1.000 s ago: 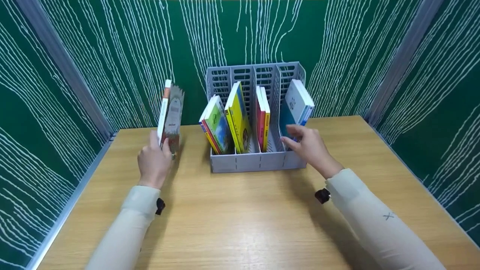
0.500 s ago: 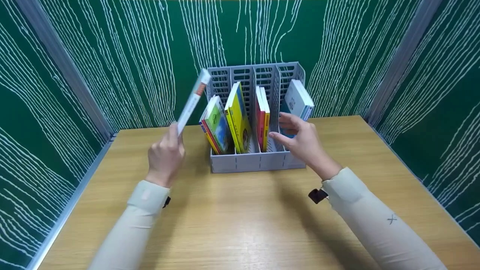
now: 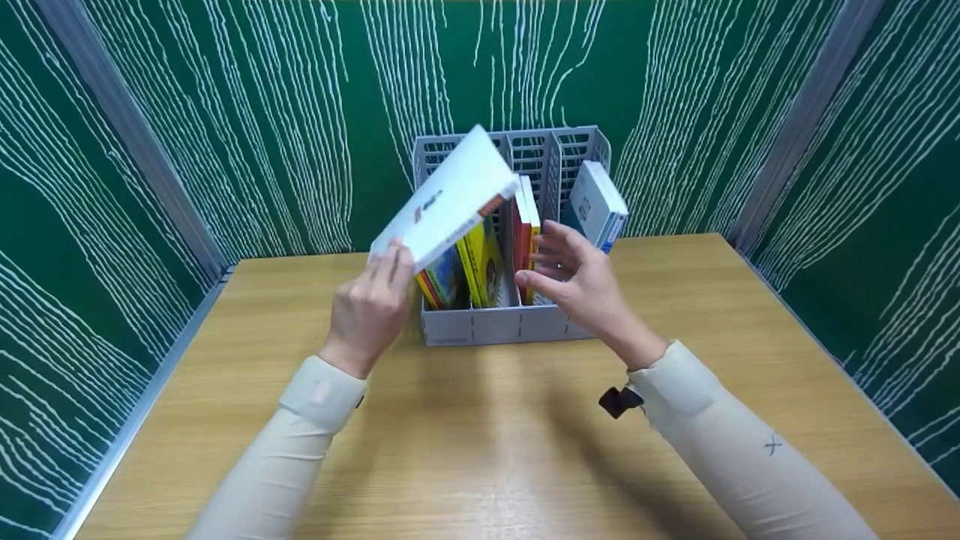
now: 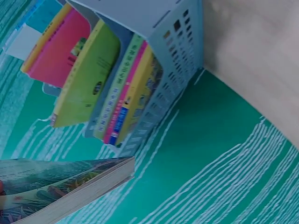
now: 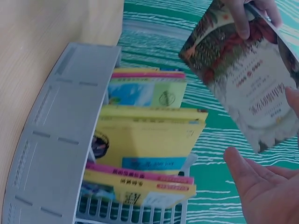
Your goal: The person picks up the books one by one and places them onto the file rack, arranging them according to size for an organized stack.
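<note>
My left hand point(image 3: 371, 307) grips one end of a book point(image 3: 454, 199) with a white back cover, lifted and tilted in front of the grey file rack point(image 3: 495, 328). The right wrist view shows the book's illustrated front point(image 5: 247, 88), with fingers at its upper end. Partly open and with nothing in it, my right hand point(image 3: 577, 281) is in front of the rack's right half. Its thumb and palm point(image 5: 268, 196) appear close below the book in the right wrist view. The held book hides part of the rack's left compartments.
The rack's compartments hold upright books: a green-covered group point(image 4: 114, 93) at the left, yellow books point(image 3: 481, 266), thin red and yellow ones point(image 3: 527, 232), and pale blue-white ones point(image 3: 600, 206) at the right. It stands on a wooden table point(image 3: 480, 435) before a green wall with white lines.
My left hand has lifted the book from the table's left side and carried it right to the rack, tipping its white cover up. My right hand has moved left from the rightmost books.
</note>
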Demonstrator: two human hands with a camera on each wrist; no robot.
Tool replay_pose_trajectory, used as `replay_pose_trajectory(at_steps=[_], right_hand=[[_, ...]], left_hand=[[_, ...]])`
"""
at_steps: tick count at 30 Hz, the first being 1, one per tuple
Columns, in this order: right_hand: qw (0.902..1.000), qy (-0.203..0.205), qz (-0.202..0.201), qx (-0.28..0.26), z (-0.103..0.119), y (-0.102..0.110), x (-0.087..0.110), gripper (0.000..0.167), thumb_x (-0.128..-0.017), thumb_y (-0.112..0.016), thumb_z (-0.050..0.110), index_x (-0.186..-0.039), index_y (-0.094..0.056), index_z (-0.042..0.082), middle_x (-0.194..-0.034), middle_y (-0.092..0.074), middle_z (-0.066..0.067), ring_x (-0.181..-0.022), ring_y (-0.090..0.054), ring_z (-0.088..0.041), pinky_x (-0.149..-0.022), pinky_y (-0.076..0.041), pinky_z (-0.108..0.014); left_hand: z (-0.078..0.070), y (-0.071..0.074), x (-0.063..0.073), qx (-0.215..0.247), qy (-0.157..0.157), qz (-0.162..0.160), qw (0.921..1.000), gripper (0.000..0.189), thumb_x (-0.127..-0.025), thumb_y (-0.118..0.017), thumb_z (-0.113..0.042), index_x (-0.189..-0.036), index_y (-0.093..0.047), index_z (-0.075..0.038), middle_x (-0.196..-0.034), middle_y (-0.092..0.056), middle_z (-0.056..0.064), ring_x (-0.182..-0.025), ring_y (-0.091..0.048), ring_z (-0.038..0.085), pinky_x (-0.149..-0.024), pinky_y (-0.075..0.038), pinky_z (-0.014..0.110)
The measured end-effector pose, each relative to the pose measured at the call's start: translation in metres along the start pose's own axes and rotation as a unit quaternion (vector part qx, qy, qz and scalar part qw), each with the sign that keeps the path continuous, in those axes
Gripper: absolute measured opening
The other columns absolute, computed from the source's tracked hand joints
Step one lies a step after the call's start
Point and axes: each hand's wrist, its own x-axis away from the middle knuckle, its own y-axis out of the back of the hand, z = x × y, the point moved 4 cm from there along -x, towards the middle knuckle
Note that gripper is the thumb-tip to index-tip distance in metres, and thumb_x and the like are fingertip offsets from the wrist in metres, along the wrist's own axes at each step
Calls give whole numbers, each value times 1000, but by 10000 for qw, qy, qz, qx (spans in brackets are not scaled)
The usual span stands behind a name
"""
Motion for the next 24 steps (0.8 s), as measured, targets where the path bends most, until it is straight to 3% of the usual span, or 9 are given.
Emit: replay_pose_trajectory(at_steps=[7,13,16,19,24], right_hand=[[9961,148,138,-857,12,-8,3,71,-99,-76,4,-162,-42,-1,-153,-64,-21,-133,-68,-38,-106,-60,-28],[9869,137,223,-1590,22,-13,9,64,-100,-72,0,-157,-45,-2,-148,-65,-22,-126,-72,-23,-105,-61,-28],[9786,-45,234,-2045,23,-15,12,67,-103,-68,4,-162,-38,4,-152,-61,-21,-128,-72,-18,-106,-61,-31],[9663,-247,226,-2552,23,-16,13,64,-107,-62,7,-164,-34,8,-156,-58,-20,-126,-73,-20,-104,-62,-35],[9485,-439,-80,-3137,23,-15,14,55,-108,-55,7,-161,-38,6,-152,-62,-21,-118,-78,-20,-98,-65,-34]], left_hand=[[-17,4,-9,-190,-583,-29,9981,34,-94,-86,-14,-118,-65,-2,-118,-81,18,-92,-83,34,-59,-63,29],[-30,3,-16,-461,-1062,-84,9932,14,-108,-68,-15,-116,-65,-4,-116,-82,15,-88,-83,33,-59,-65,32],[-36,2,-16,-532,-1286,7,9903,15,-109,-67,-17,-117,-65,-6,-117,-82,14,-89,-83,32,-61,-65,31],[-41,1,-15,-507,-1454,66,9881,24,-104,-76,-23,-118,-65,-7,-119,-82,12,-90,-83,32,-63,-66,30],[-48,1,-15,-520,-1598,93,9857,33,-99,-82,-29,-119,-65,-8,-120,-82,11,-91,-84,32,-66,-66,30]])
